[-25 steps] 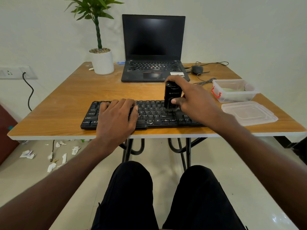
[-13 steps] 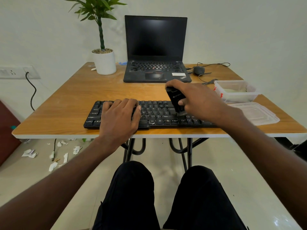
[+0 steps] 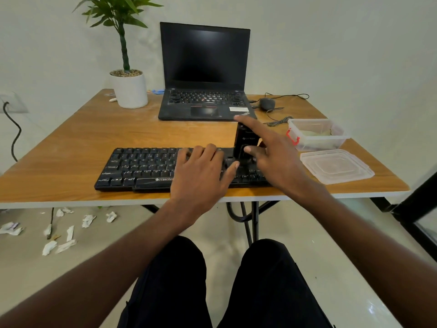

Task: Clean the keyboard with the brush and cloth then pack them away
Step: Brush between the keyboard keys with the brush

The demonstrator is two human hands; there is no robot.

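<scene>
A black keyboard point(image 3: 142, 166) lies near the front edge of the wooden table point(image 3: 99, 131). My left hand point(image 3: 201, 176) rests flat on the keyboard's middle keys, fingers spread. My right hand point(image 3: 276, 157) grips a black brush point(image 3: 244, 143) that stands upright on the keyboard's right part, index finger stretched over its top and thumb against its side. The bristles are hidden behind my fingers. A clear plastic box point(image 3: 316, 134) with a red clasp sits to the right, with a pale cloth point(image 3: 312, 133) inside.
The box's lid point(image 3: 335, 165) lies at the table's right front corner. An open laptop point(image 3: 203, 74), a potted plant point(image 3: 128, 88) and a mouse point(image 3: 267, 103) with its cable stand at the back. Paper scraps point(image 3: 59, 233) litter the floor on the left.
My left hand has slid right along the keyboard to its middle. The brush went from tilted to upright near the keyboard's right end, and my index finger now stretches over its top.
</scene>
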